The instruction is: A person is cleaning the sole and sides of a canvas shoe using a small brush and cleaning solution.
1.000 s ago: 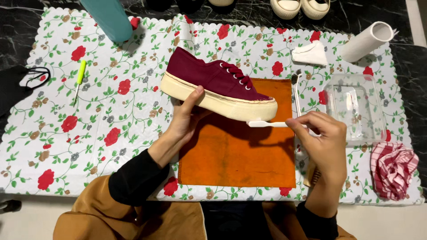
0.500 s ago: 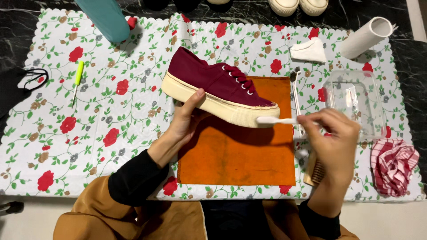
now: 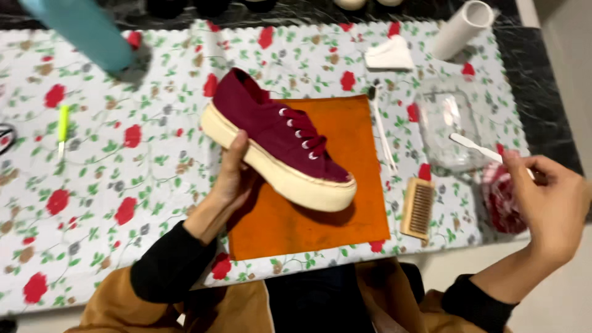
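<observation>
While the left hand (image 3: 231, 179) cups the underside of a maroon platform sneaker (image 3: 280, 142), thumb up on the cream sole, the shoe sits tilted just above an orange mat (image 3: 345, 228) with its toe pointing down-right. Out to the side the right hand (image 3: 549, 197) is pinched shut around a thin white brush handle (image 3: 478, 146), over by a red checked cloth (image 3: 502, 200). A wooden brush (image 3: 419, 208) lies beside the mat, then a clear plastic container (image 3: 447, 126), and furthest back a white roll (image 3: 462, 28) and teal bottle (image 3: 86, 31) on the floral tablecloth (image 3: 123, 185)
</observation>
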